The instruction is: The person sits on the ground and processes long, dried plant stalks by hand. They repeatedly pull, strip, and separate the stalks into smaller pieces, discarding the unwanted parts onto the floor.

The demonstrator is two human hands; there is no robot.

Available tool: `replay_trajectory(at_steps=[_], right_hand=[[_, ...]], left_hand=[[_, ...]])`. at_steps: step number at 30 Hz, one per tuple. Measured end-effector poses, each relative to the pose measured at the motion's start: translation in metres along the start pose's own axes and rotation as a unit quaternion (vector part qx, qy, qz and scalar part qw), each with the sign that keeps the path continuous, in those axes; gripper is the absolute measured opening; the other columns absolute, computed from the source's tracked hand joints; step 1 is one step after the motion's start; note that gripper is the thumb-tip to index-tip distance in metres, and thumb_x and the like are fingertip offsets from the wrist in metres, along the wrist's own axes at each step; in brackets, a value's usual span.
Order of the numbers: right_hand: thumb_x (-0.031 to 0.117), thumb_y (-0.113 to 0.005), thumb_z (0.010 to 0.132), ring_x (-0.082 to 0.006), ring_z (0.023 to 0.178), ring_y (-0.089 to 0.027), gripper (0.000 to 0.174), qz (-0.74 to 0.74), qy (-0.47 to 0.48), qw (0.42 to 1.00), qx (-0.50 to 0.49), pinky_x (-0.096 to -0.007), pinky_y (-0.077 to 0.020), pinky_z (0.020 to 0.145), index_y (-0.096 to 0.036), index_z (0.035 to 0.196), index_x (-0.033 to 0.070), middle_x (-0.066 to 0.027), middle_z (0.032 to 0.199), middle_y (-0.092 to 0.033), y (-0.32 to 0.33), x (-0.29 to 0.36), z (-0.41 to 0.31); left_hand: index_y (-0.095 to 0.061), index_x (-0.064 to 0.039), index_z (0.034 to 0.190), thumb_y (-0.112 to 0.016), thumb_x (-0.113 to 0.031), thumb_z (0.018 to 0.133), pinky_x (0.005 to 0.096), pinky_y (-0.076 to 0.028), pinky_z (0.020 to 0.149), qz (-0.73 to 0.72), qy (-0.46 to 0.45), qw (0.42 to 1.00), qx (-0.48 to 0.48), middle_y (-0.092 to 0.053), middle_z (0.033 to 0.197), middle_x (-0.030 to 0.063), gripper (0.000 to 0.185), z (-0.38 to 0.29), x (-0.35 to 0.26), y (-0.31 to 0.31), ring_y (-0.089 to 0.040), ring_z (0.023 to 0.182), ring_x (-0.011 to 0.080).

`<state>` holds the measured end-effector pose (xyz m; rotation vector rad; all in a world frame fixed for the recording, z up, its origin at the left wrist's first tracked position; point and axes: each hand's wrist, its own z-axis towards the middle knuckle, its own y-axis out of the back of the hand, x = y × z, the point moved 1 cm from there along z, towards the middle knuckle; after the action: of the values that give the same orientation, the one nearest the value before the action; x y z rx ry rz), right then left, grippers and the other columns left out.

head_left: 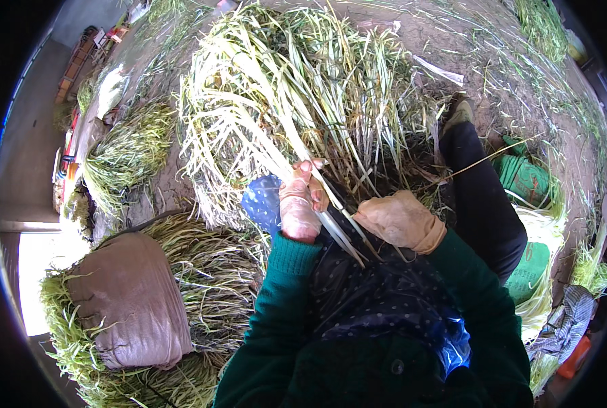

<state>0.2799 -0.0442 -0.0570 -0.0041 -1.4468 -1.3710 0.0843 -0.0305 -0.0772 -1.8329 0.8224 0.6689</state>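
My left hand [301, 204], wrapped in a pale covering with bare fingers showing, is closed around several long pale plant stalks [336, 232]. Their lower ends point down over my dark dotted apron [375, 306]. In a tan glove, my right hand [403, 219] is beside the lower ends of the stalks, to the right; its fingers are curled and turned away, so whether it holds anything is hidden. Beyond both hands lies a large heap of long green and whitish stalks with leaves [303, 86].
A brown cloth-wrapped bundle [130, 301] rests on more stalks at left. Another leafy pile [130, 153] lies at upper left. My right leg [482, 199] stretches beside the heap, near a green bundle [525, 178]. Checked cloth [568, 319] lies at lower right, on a littered earthen floor [451, 56].
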Motion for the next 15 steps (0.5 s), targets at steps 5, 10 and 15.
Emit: replay_trajectory(at_steps=[5, 10, 15], right_hand=[[0.017, -0.059, 0.088, -0.0320, 0.054, -0.052, 0.023, 0.063, -0.088, 0.993, -0.041, -0.0370, -0.0422, 0.049, -0.052, 0.068, 0.007, -0.0121, 0.064, -0.048, 0.009, 0.017, -0.026], [0.015, -0.059, 0.090, -0.0178, 0.043, -0.053, 0.023, 0.167, -0.348, 0.922, -0.010, -0.0311, -0.0405, 0.042, -0.056, 0.072, 0.002, -0.0081, 0.056, -0.051, 0.029, 0.025, -0.080], [0.020, -0.066, 0.086, -0.0180, 0.053, -0.056, 0.021, 0.156, -0.301, 0.939, -0.064, -0.0299, -0.0460, 0.049, -0.063, 0.101, 0.005, -0.0079, 0.068, -0.057, 0.034, 0.007, -0.084]], left_hand=[[-0.060, -0.004, 0.094, -0.059, -0.022, 0.090, 0.0225, -0.025, 0.032, -0.083, -0.003, 0.996, 0.040, -0.043, 0.050, -0.0054, 0.019, 0.001, -0.001, 0.003, -0.034, 0.034, 0.0070], [-0.061, -0.007, 0.092, -0.058, -0.029, 0.092, 0.0203, -0.029, 0.035, -0.166, -0.114, 0.979, -0.032, -0.047, 0.053, -0.0068, 0.022, 0.022, -0.041, 0.031, -0.034, 0.037, 0.0047], [-0.058, -0.005, 0.097, -0.056, -0.029, 0.094, 0.0244, -0.026, 0.034, -0.132, -0.095, 0.987, 0.011, -0.044, 0.049, -0.0035, 0.024, 0.021, -0.043, 0.021, -0.033, 0.034, 0.0086]])
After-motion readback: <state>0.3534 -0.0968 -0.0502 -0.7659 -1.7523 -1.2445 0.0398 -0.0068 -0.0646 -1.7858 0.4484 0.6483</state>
